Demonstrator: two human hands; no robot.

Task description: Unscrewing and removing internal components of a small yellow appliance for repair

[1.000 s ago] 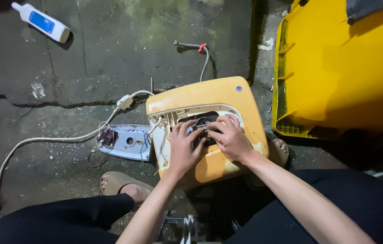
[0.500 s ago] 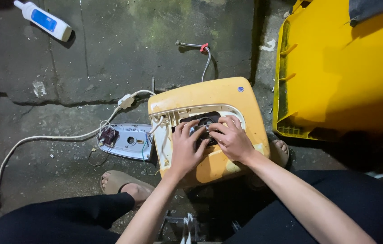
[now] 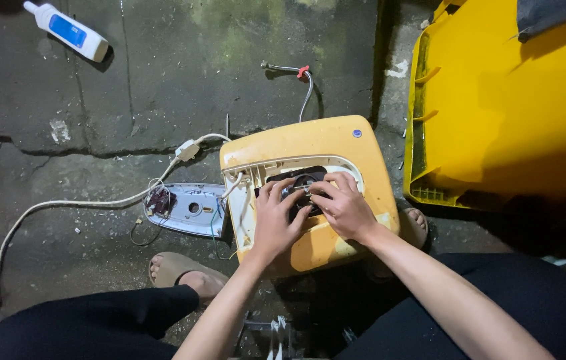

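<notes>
Yellow plastic casing (image 3: 309,193), looks like a small electric water heater, lying on cracked concrete floor (image 3: 163,87) between the person's feet, with its front opening facing up. Both hands are in that opening: left hand (image 3: 277,220) and right hand (image 3: 344,208) have fingertips curled onto the dark round part (image 3: 303,183) in the middle, pinching or pressing it rather than lifting anything clear. Compared with a second ago almost nothing has moved, the heater sits in the same spot and the fingers have only shuffled slightly, so this reads as fiddly work on one fitting, not finished. Left of the heater lies the grey cover plate (image 3: 189,208), wires running back to the casing, with a white power cord (image 3: 63,203) trailing off further left. Right of the heater: a big yellow bin (image 3: 516,113). Far upper left of it, a white bottle (image 3: 66,30).
</notes>
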